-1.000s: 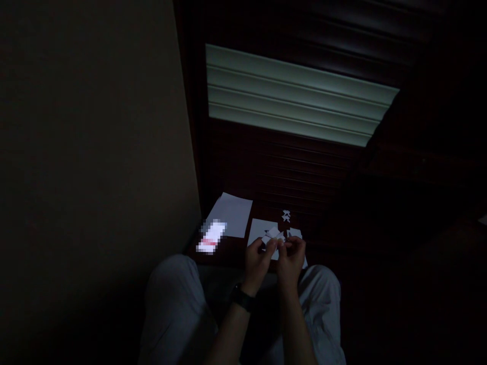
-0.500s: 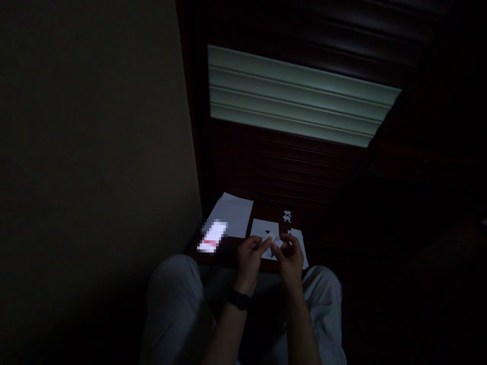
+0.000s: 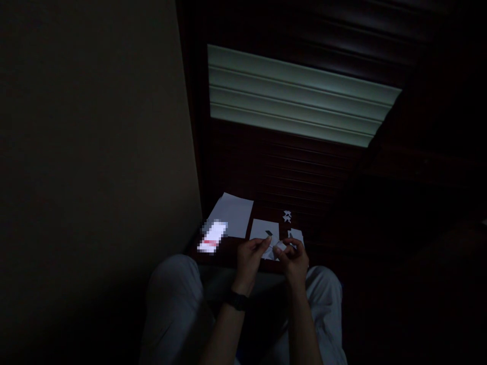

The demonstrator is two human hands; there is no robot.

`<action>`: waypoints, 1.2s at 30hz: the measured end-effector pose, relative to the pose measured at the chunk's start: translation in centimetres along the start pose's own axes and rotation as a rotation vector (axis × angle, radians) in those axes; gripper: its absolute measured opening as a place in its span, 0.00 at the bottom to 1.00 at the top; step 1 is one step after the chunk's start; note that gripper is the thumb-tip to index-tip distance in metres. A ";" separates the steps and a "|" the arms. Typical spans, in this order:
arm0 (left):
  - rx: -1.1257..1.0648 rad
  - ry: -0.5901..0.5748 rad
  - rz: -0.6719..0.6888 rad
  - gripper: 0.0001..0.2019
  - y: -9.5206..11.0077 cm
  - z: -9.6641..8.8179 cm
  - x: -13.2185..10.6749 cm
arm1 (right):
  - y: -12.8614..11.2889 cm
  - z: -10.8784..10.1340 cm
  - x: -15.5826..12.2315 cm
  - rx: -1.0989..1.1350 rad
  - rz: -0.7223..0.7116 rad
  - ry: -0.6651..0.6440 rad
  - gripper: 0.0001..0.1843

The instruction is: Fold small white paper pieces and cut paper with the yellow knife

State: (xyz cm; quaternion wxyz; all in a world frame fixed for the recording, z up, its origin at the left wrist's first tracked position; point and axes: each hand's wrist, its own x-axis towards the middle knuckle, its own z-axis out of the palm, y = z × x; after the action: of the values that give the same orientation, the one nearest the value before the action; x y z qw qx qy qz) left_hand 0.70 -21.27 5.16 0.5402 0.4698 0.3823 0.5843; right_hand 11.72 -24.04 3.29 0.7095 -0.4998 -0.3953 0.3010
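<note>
Between my hands is a small piece of folded white paper (image 3: 274, 244), held above the surface. My left hand (image 3: 249, 257), with a dark band on its wrist, pinches the paper's left side between thumb and finger. On its right side, my right hand (image 3: 294, 261) grips it with thumb and bent fingers. Beneath the paper lies a white square sheet (image 3: 261, 228), partly covered by my hands. A small dark patch shows just above my left fingertips; I cannot tell what it is.
A stack of white sheets (image 3: 235, 213) lies at the left, beside a glowing, pixelated phone-like shape (image 3: 213, 237). Small white paper pieces (image 3: 287, 216) lie behind my right hand, with more white paper (image 3: 296, 235) nearby. A slatted dark panel rises behind, and a wall stands left.
My right hand has turned slightly and shifted right, its fingers now covering more of the right-hand paper. The folded paper between my hands has changed angle.
</note>
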 end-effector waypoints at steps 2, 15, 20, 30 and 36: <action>0.023 0.025 -0.009 0.14 -0.1 -0.1 0.1 | -0.1 0.1 0.0 0.005 0.010 -0.015 0.21; 0.048 -0.055 0.052 0.16 0.3 0.0 -0.3 | 0.2 0.2 0.2 -0.080 -0.059 0.087 0.19; 0.122 -0.115 0.097 0.15 -0.5 0.2 -0.1 | 0.9 0.3 0.4 -0.030 0.055 0.134 0.21; 0.220 -0.095 0.153 0.14 -0.7 0.3 0.2 | 1.3 0.2 0.5 -0.099 0.023 0.161 0.19; 0.257 -0.021 0.207 0.13 -0.5 0.7 0.1 | 1.4 0.6 0.2 -0.104 0.032 0.233 0.18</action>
State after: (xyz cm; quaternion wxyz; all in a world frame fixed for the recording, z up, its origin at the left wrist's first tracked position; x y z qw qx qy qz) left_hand 1.47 -21.13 4.87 0.4163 0.5781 0.3977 0.5782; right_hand 11.25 -23.16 2.14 0.7187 -0.5738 -0.3175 0.2312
